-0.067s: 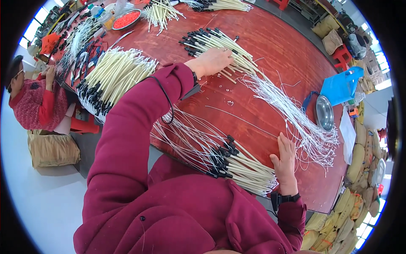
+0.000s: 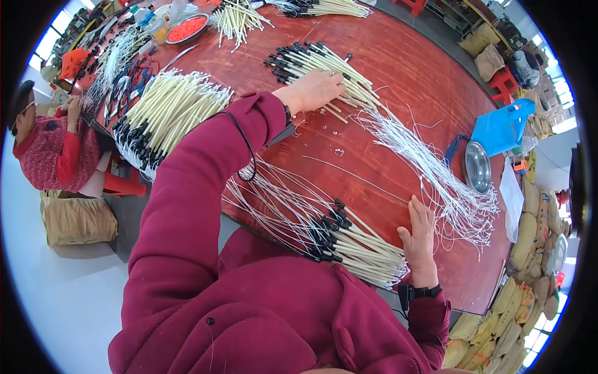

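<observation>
My left hand reaches across to the far pile of cream rods with black end caps. Its fingers curl down onto the rods, pressed together, and the fingertips are partly hidden. Long thin white cords trail from that pile toward the right. Nearer me, my right hand lies on the red table with fingers stretched out and nothing in it. Beside it, at the table's near edge, is another bundle of cream rods with black caps, its white cords running left.
A thick stack of similar rods lies left of my left arm. At the right stand a metal bowl and a blue bag. A tray of orange-red pieces sits at the far left. A co-worker sits at the left.
My left hand has shifted very slightly to the right over the rods. My right hand stays in place.
</observation>
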{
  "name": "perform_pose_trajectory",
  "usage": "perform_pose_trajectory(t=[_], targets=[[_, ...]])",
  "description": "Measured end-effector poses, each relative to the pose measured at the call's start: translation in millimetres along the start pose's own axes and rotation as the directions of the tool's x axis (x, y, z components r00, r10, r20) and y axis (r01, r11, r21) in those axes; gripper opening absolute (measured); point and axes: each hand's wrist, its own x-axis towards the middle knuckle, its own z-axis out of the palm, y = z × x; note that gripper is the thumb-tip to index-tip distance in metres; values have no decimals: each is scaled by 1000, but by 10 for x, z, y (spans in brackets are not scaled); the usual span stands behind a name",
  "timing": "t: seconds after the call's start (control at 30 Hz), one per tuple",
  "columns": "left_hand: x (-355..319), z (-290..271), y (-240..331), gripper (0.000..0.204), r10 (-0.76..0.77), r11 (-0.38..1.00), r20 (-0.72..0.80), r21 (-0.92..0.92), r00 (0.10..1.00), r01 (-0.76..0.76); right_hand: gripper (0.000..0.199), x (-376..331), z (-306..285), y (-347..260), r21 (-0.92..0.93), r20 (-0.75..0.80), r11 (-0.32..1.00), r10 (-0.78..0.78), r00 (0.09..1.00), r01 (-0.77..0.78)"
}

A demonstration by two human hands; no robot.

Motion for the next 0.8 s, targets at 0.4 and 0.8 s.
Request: perform_pose_trajectory(t=[0.4,0.8], targets=[[-679,-807,750,26,-201,966,38,-159,979,205,72,-38,56,64,6,-59,1000,-26,998,26],[-1528,-955,968,7,-457,778,61,-456,887,432,66,25,80,24,6,-73,1000,-16,997,16]])
